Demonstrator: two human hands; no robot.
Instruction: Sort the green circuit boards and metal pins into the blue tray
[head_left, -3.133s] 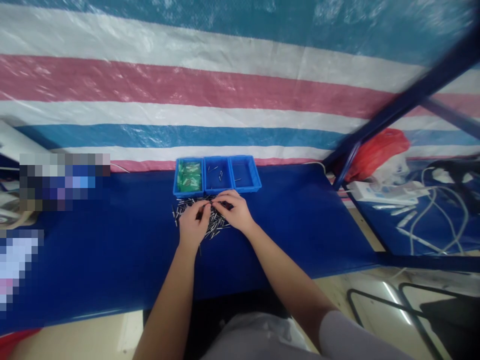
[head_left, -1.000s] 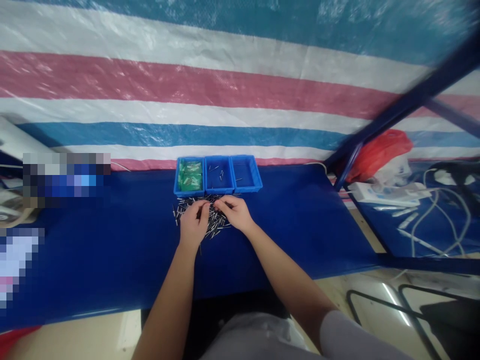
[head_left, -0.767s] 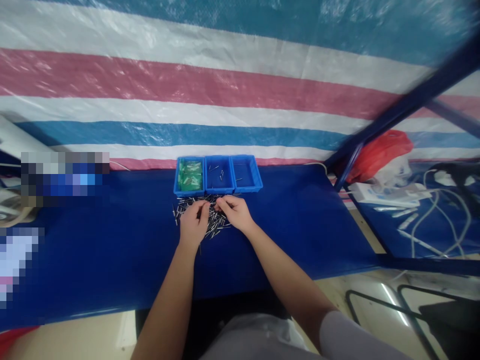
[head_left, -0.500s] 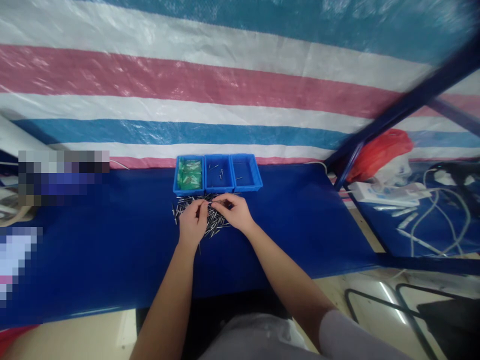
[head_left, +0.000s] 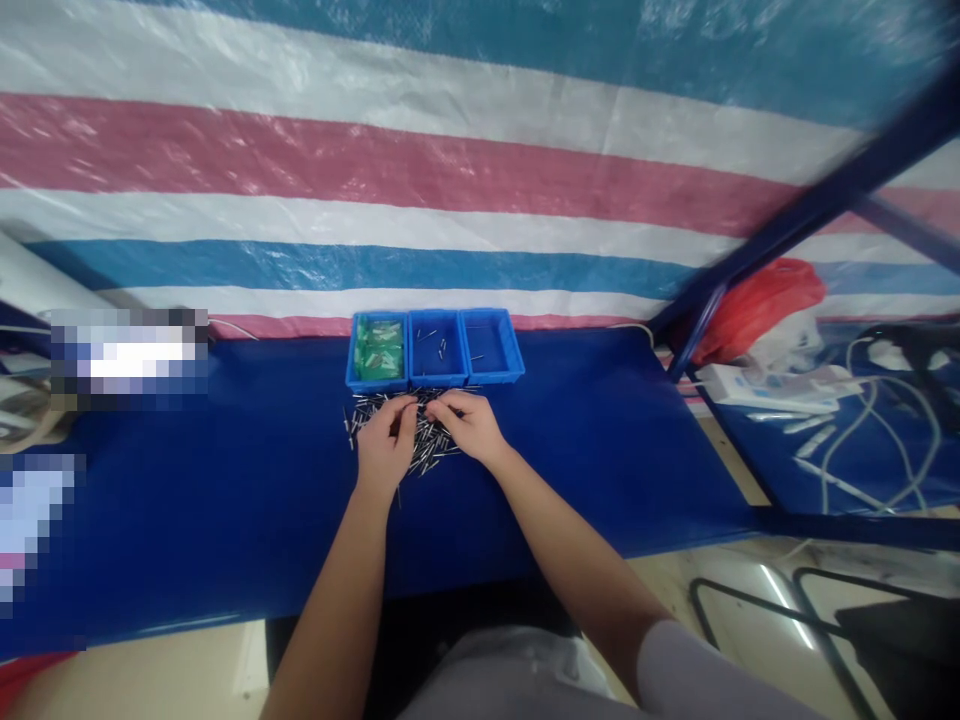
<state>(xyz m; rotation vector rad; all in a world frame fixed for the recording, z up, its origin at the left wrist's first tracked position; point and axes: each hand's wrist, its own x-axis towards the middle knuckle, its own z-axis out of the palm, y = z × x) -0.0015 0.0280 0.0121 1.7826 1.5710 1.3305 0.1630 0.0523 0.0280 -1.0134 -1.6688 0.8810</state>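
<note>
A loose pile of thin black and silver rods (head_left: pixel 429 450) lies on the blue tabletop. Over its left part, my left hand (head_left: pixel 386 440) is closed in a pinch, thumb against fingertips. Facing it from the right, my right hand (head_left: pixel 469 424) is pinched too, its fingertips a little apart from the left ones. Whatever the fingers hold is too small to make out against the pile. Just behind the hands stand three joined blue bins: the left bin (head_left: pixel 349 372) with green packets (head_left: pixel 381 350), the middle bin (head_left: pixel 437 380) and right bin (head_left: pixel 512 350) with a few small rods.
A striped plastic sheet (head_left: pixel 450 230) hangs behind the blue table (head_left: pixel 585 450). At the right are a blue metal frame (head_left: pixel 757 260), a red bag (head_left: pixel 772 305), a white power strip (head_left: pixel 780 385) and looped cables (head_left: pixel 930 450). Blurred-out patches cover the left edge.
My right fingers have closed in somewhat and shifted slightly away from the left fingertips. My left hand is nearly still. The bins and pile look the same.
</note>
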